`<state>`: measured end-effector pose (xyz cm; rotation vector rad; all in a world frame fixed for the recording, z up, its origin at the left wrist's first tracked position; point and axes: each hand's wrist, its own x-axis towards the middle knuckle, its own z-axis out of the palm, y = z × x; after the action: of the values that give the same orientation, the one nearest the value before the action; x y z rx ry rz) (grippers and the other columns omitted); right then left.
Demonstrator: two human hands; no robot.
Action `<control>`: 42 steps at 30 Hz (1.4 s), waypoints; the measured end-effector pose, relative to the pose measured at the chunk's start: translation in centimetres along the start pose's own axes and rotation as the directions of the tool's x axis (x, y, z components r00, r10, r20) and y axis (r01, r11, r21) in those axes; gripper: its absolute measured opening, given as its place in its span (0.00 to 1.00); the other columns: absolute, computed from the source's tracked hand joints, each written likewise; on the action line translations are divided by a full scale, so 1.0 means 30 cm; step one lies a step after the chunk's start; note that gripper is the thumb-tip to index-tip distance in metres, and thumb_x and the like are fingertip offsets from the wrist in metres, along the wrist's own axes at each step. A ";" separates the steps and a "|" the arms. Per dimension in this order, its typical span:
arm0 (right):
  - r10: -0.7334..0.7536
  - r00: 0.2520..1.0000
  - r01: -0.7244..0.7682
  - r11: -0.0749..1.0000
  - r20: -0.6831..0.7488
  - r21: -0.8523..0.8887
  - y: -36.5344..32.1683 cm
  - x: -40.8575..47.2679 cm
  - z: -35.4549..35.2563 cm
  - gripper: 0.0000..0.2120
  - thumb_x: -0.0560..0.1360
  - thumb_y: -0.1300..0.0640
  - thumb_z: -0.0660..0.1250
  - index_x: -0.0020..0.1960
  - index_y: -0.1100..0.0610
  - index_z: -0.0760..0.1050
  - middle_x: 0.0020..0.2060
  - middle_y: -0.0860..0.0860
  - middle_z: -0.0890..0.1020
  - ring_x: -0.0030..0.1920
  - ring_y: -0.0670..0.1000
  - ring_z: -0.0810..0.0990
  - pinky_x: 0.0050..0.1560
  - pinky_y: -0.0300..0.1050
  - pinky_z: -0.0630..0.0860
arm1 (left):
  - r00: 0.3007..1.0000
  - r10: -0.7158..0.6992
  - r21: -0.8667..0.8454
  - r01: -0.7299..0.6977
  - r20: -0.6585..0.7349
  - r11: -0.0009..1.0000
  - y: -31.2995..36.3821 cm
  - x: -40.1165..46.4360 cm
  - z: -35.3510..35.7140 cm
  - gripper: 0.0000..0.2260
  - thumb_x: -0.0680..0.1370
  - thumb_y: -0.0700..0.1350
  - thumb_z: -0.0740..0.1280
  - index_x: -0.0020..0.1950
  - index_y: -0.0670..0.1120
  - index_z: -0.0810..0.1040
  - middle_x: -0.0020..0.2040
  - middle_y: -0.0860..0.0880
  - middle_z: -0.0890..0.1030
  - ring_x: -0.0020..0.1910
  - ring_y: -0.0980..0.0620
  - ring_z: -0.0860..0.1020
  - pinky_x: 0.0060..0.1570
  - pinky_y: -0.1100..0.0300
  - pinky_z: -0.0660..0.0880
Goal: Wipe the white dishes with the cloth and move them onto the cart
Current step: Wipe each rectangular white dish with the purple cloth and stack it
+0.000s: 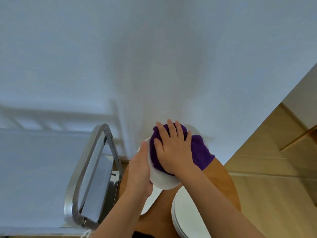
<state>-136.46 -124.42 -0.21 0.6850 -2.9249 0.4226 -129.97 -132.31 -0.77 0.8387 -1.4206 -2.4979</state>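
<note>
Left hand (139, 170) grips the white bowl (163, 179) by its near rim, held up over the round wooden table (228, 182). Right hand (173, 148) presses the purple cloth (200, 152) flat into it, fingers straight. Sweep to the rim, and keep the left grip firm. Stacked white plates (185, 213) sit below the grip. The cart (91, 169) handle is just left, with open room past it.

Left hand (139, 170) curled, gripping from side; right hand (173, 146) flat, fingers spread, pressing down.

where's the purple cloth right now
In the head view, centre-right: the purple cloth is under the right hand, pressed into the white dish that the left hand holds.
</note>
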 end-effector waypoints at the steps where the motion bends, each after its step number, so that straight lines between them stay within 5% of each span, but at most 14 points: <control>1: 0.025 1.000 -0.025 0.999 -0.003 -0.019 0.017 0.021 -0.008 0.24 0.80 0.45 0.45 0.75 0.45 0.51 0.76 0.51 0.54 0.76 0.55 0.48 0.71 0.64 0.45 | 1.000 0.005 -0.018 -0.005 -0.031 1.000 0.002 0.002 -0.009 0.17 0.78 0.60 0.59 0.55 0.50 0.79 0.42 0.48 0.85 0.40 0.50 0.84 0.33 0.58 0.79; 8: 0.256 0.966 -0.254 0.965 0.030 -0.065 0.116 0.092 -0.052 0.26 0.79 0.40 0.44 0.76 0.44 0.47 0.74 0.54 0.58 0.73 0.58 0.56 0.69 0.65 0.54 | 0.991 0.025 -0.063 -0.033 -0.134 0.997 0.026 0.011 -0.032 0.18 0.76 0.61 0.62 0.52 0.48 0.78 0.39 0.48 0.85 0.40 0.47 0.83 0.26 0.60 0.77; 12: 0.431 0.902 -0.430 0.899 0.003 0.077 0.155 0.073 -0.077 0.26 0.77 0.37 0.49 0.71 0.48 0.57 0.59 0.56 0.73 0.57 0.59 0.71 0.52 0.54 0.69 | 0.985 0.056 -0.024 -0.061 -0.162 0.998 0.039 0.017 -0.035 0.18 0.75 0.62 0.62 0.49 0.48 0.77 0.42 0.46 0.82 0.43 0.45 0.81 0.32 0.57 0.77; 15: 0.505 0.860 -0.500 0.808 0.073 0.311 0.183 0.047 -0.077 0.22 0.77 0.37 0.54 0.61 0.52 0.63 0.48 0.52 0.76 0.45 0.53 0.74 0.38 0.44 0.68 | 0.980 0.099 0.010 -0.099 -0.175 0.995 0.051 0.020 -0.034 0.19 0.75 0.63 0.63 0.45 0.47 0.76 0.31 0.52 0.77 0.32 0.52 0.77 0.22 0.64 0.71; 17: 0.546 0.821 -0.545 0.666 0.166 0.509 0.188 0.029 -0.072 0.18 0.76 0.40 0.58 0.58 0.51 0.63 0.45 0.49 0.76 0.40 0.48 0.74 0.32 0.41 0.66 | 0.978 0.118 0.005 -0.119 -0.174 0.993 0.051 0.024 -0.028 0.18 0.75 0.62 0.63 0.44 0.47 0.76 0.29 0.53 0.76 0.29 0.55 0.76 0.21 0.65 0.70; 21: 0.610 0.710 -0.510 0.104 0.351 0.854 0.153 -0.006 -0.048 0.15 0.73 0.52 0.68 0.55 0.50 0.65 0.44 0.48 0.76 0.43 0.49 0.77 0.36 0.44 0.73 | 0.979 0.102 -0.050 -0.113 -0.177 0.992 0.044 0.028 -0.002 0.17 0.76 0.63 0.62 0.50 0.50 0.78 0.42 0.49 0.81 0.43 0.48 0.79 0.34 0.57 0.75; 24: 0.643 0.669 -0.437 -0.064 0.372 0.897 0.127 -0.015 -0.019 0.15 0.73 0.57 0.69 0.53 0.50 0.65 0.45 0.49 0.76 0.45 0.50 0.78 0.45 0.51 0.78 | 0.984 0.080 -0.111 -0.099 -0.162 0.989 0.035 0.029 0.020 0.13 0.75 0.63 0.62 0.48 0.55 0.78 0.41 0.52 0.84 0.44 0.49 0.81 0.37 0.55 0.78; 27: 0.684 0.671 -0.437 0.052 0.286 0.898 0.086 -0.034 0.006 0.13 0.72 0.56 0.69 0.53 0.52 0.68 0.46 0.51 0.79 0.47 0.52 0.79 0.54 0.55 0.78 | 0.987 0.057 -0.142 -0.078 -0.149 0.987 0.028 0.038 0.041 0.14 0.76 0.62 0.62 0.48 0.53 0.79 0.39 0.53 0.85 0.42 0.49 0.82 0.31 0.58 0.78; 31: 0.515 0.800 -0.556 0.447 0.306 0.701 0.017 -0.135 0.027 0.26 0.74 0.45 0.65 0.66 0.55 0.63 0.52 0.49 0.77 0.51 0.50 0.78 0.51 0.46 0.75 | 0.987 0.109 -0.074 -0.118 -0.119 0.990 0.062 0.073 0.022 0.16 0.75 0.62 0.63 0.48 0.51 0.79 0.35 0.54 0.84 0.35 0.52 0.83 0.29 0.59 0.77; 34: 0.433 0.867 -0.499 0.731 0.248 0.466 0.069 -0.157 -0.040 0.25 0.73 0.40 0.65 0.64 0.52 0.67 0.54 0.50 0.75 0.50 0.51 0.76 0.49 0.46 0.74 | 0.988 0.112 -0.063 -0.119 -0.102 0.991 0.098 0.104 -0.027 0.15 0.76 0.63 0.62 0.47 0.53 0.79 0.38 0.53 0.85 0.34 0.53 0.84 0.26 0.61 0.76; 38: 0.601 0.794 -0.384 0.612 -0.090 0.691 0.164 -0.079 -0.194 0.27 0.73 0.43 0.68 0.67 0.49 0.62 0.59 0.50 0.70 0.53 0.54 0.75 0.47 0.43 0.70 | 0.991 0.104 -0.052 -0.109 -0.081 0.993 0.109 0.116 -0.039 0.15 0.76 0.64 0.61 0.47 0.55 0.80 0.42 0.52 0.85 0.40 0.51 0.84 0.32 0.59 0.77; 40: 0.595 0.755 -0.269 0.663 -0.274 0.698 0.177 -0.025 -0.227 0.25 0.74 0.44 0.68 0.66 0.51 0.64 0.58 0.49 0.67 0.56 0.53 0.73 0.49 0.44 0.72 | 0.996 0.074 -0.033 -0.075 -0.045 0.997 0.106 0.107 -0.017 0.19 0.75 0.64 0.61 0.52 0.52 0.80 0.46 0.49 0.85 0.46 0.47 0.82 0.39 0.54 0.78; 42: 0.565 0.770 -0.281 0.718 -0.296 0.637 0.180 0.030 -0.226 0.25 0.75 0.44 0.66 0.67 0.53 0.65 0.62 0.52 0.65 0.63 0.54 0.67 0.57 0.47 0.70 | 0.999 0.038 -0.028 -0.038 -0.011 0.999 0.100 0.094 0.008 0.21 0.73 0.65 0.62 0.54 0.51 0.79 0.48 0.46 0.84 0.49 0.44 0.82 0.46 0.48 0.80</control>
<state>-139.40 -118.18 5.10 -0.1241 -2.4279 1.3338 -132.88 -134.85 0.69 0.8109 -1.3809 -2.4760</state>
